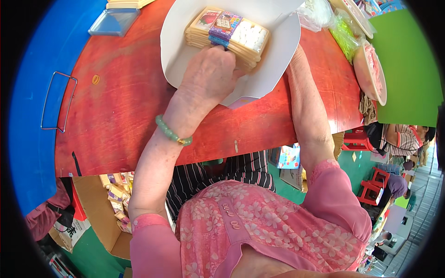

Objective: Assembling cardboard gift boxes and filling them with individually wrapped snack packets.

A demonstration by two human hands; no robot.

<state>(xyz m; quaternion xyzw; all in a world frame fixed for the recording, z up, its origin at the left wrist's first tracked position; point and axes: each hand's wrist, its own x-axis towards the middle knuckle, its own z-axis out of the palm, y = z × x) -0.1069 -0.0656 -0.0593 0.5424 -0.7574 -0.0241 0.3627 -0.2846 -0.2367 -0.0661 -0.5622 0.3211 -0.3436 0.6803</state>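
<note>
A white open carton [178, 60] stands tilted at the far middle of the red table. Inside lies a bundle of flat cream-coloured packs [244, 36], stacked and banded by a purple printed sleeve [225, 25]. One top pack shows white pieces, another a red fruit picture. My left hand [211, 72], a green bead bracelet on its wrist, reaches into the carton. Its fingers curl closed against the near side of the bundle, fingertips partly hidden. My right forearm [308, 102] runs up along the carton's right side, and the carton's wall hides the fingers of my right hand.
Clear plastic box [115, 22] at the far left; wire handle [59, 102] on the left. A pink bowl [369, 72] and a bag of green strips [344, 37] sit right. Below the table, a cardboard box [99, 208] holds several small packs. Red stools and other people are beyond, right.
</note>
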